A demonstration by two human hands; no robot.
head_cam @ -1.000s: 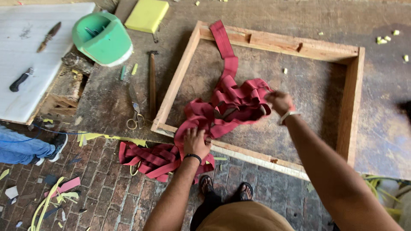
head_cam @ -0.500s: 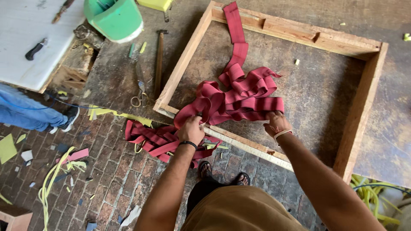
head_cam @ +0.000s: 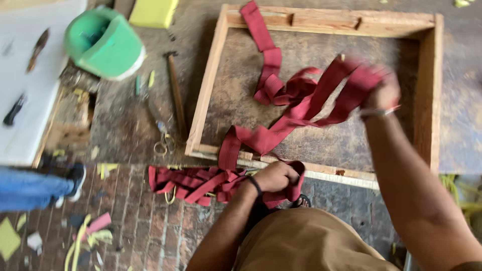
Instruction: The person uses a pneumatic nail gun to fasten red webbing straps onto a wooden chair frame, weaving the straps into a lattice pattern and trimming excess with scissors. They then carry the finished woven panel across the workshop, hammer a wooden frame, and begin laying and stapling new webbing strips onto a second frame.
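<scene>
Red webbing [head_cam: 301, 108] across wooden frame [head_cam: 203, 100]; bare board inside

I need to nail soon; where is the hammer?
In the head view the hammer lies left of the wooden frame, alongside its left rail, right of the green bucket.

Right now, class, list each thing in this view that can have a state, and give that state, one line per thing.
Red webbing strap: loose and tangled, draped over the frame's near rail.
Wooden frame: lying flat, open in the middle.
Left hand: closed on bunched strap at the near rail.
Right hand: raised, gripping strap loops, blurred.
Hammer: lying flat, untouched.
Green bucket: tipped on its side.
Scissors: lying beside the frame; blades unclear.
</scene>
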